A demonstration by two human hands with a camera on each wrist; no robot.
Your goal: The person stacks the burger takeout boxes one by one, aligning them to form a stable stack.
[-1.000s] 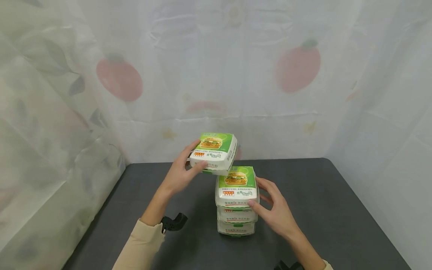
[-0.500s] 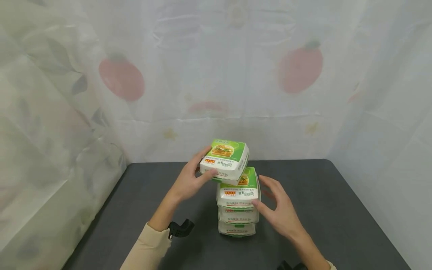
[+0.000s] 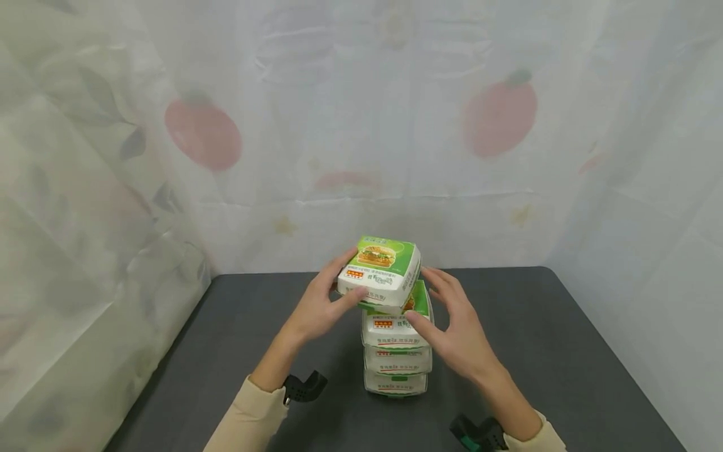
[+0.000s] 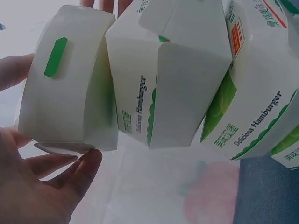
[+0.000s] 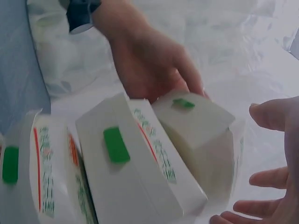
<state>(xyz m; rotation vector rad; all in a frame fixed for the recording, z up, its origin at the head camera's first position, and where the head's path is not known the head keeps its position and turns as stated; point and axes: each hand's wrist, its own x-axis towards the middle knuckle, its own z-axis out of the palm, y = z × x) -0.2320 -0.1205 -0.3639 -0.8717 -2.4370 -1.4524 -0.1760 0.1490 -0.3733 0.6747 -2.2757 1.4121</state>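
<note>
My left hand (image 3: pixel 321 309) grips a green-and-white hamburger box (image 3: pixel 377 271) by its left side, thumb at the front. That box is tilted and held over a stack of three similar hamburger boxes (image 3: pixel 397 361), covering much of the top one's lid. My right hand (image 3: pixel 460 329) is beside the stack's upper right, fingers spread and slightly bent. Its fingertips come right up to the held box and the stack's top box in the head view. In the right wrist view a gap shows between the right hand's fingers (image 5: pixel 268 179) and the held box (image 5: pixel 201 130).
The stack stands on a dark table (image 3: pixel 265 295), whose far edge meets a pale curtain (image 3: pixel 361 125) with fruit prints. More curtain hangs along both sides. Black wrist bands (image 3: pixel 305 386) sit at the cuffs.
My left hand has brought the held box rightward and lower, from the stack's upper left to over its top. My right hand has risen slightly from the top box's side toward the held box.
</note>
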